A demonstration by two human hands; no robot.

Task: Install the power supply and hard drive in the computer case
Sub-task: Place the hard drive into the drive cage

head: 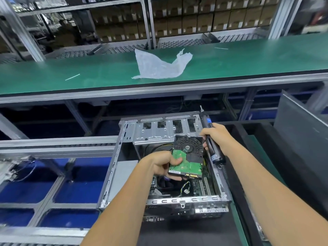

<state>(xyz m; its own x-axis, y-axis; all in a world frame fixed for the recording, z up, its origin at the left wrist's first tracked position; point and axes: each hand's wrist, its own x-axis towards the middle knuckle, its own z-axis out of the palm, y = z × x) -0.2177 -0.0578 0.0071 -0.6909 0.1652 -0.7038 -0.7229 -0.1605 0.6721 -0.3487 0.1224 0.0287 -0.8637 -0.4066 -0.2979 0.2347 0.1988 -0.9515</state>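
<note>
hard drive (188,157) circuit side up, over the open computer case (165,199) | my left hand (163,164) grips its left edge, thumb on the green board | my right hand (215,137) grips the electric screwdriver (212,142) | drive likely dense, rigid, shock-sensitive; better held by metal side rails, off the board

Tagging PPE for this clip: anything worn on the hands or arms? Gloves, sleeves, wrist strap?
Nothing visible. The left hand and right hand are bare, no gloves. Both forearms are bare up to the frame edge, no sleeves in view. No watch, ring, band or wrist strap shows on either wrist, and no cable runs from either arm.
</note>
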